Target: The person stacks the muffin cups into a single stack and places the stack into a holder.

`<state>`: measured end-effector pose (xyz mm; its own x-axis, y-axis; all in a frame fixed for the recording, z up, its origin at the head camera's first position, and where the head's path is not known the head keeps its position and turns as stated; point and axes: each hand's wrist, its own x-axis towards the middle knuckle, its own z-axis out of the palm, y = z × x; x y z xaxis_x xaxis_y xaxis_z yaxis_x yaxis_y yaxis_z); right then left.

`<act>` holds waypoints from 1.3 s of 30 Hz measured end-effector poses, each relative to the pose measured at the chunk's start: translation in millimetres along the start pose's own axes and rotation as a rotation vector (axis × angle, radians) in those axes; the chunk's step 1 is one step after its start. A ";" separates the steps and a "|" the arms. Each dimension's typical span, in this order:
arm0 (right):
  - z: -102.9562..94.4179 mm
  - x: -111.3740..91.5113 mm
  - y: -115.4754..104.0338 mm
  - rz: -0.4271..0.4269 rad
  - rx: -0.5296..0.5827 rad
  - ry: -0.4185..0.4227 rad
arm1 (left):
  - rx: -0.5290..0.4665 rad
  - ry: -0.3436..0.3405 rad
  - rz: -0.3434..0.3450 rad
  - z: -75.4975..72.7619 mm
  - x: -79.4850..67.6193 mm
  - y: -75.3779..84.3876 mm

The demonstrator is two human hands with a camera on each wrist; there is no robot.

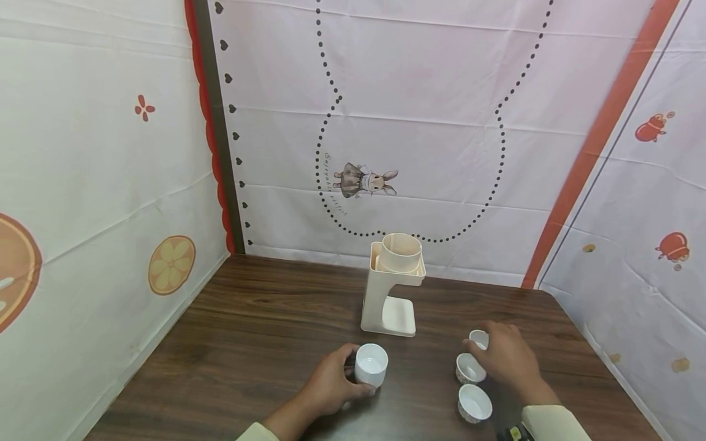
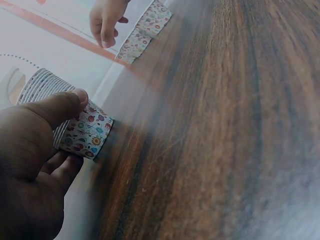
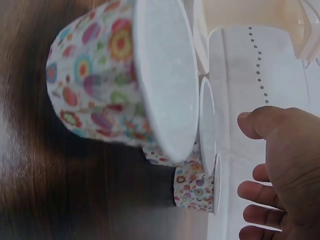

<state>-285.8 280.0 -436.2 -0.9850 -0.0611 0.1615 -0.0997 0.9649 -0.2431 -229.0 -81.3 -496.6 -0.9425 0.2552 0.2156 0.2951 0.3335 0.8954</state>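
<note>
My left hand (image 1: 333, 383) grips a stack of nested white paper cups (image 1: 371, 365). In the left wrist view the thumb lies on one side of the stack and fingers curl round the other; a colourful flower print (image 2: 87, 132) covers the outermost cup. Three separate cups stand upright in a row at the right: a far cup (image 1: 478, 339), a middle cup (image 1: 470, 368) and a near cup (image 1: 474, 403). My right hand (image 1: 510, 358) hovers by the far cup, partly hiding it in the head view. The right wrist view shows its fingers apart from the cups, holding nothing.
A cream-coloured stand (image 1: 377, 300) with a round tube (image 1: 401, 254) on top and a flat base rises at the back middle of the dark wooden table (image 1: 265, 324). Printed cloth walls (image 1: 419, 73) enclose the table behind and on both sides.
</note>
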 end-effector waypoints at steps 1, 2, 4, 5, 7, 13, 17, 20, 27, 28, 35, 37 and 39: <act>0.5 0.2 1.4 0.000 0.000 0.003 | 0.001 0.000 -0.001 0.0 -0.1 0.0; 0.9 0.2 2.6 0.000 0.001 0.006 | 0.001 0.000 -0.001 -0.1 -0.1 0.0; 1.7 0.5 4.9 0.002 0.002 0.009 | 0.002 0.000 -0.001 -0.1 -0.1 -0.1; 2.1 0.7 6.0 0.008 0.001 0.007 | 0.001 0.000 -0.001 -0.1 -0.1 -0.1; 2.7 1.3 7.9 0.020 0.000 -0.001 | 0.000 0.001 -0.001 -0.1 0.1 -0.1; 4.8 2.3 12.3 0.039 0.000 -0.012 | -0.007 -0.001 0.001 -0.3 1.4 0.5; 6.5 2.7 13.2 0.041 -0.002 -0.013 | -0.002 -0.001 -0.001 -0.5 1.6 0.7; 7.9 3.9 13.2 0.054 -0.002 -0.030 | 0.000 0.000 -0.003 -0.8 1.3 0.8; 10.7 5.8 13.1 0.097 -0.003 -0.065 | -0.014 -0.004 -0.005 -0.1 0.6 -0.5; 11.0 5.9 13.4 0.103 -0.004 -0.066 | -0.016 -0.004 -0.005 0.1 0.7 -0.8; 13.3 5.9 15.2 0.110 -0.009 -0.062 | -0.015 0.001 -0.001 0.7 0.5 -1.7; 13.5 5.9 15.3 0.107 -0.008 -0.064 | -0.010 0.001 -0.003 0.8 0.3 -1.6; 13.6 5.7 15.4 0.107 -0.009 -0.065 | -0.006 0.002 -0.005 0.8 0.1 -1.3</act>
<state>-294.8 291.0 -452.0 -0.9970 0.0262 0.0732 0.0073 0.9689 -0.2474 -229.4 -80.9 -498.1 -0.9443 0.2520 0.2116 0.2892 0.3290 0.8990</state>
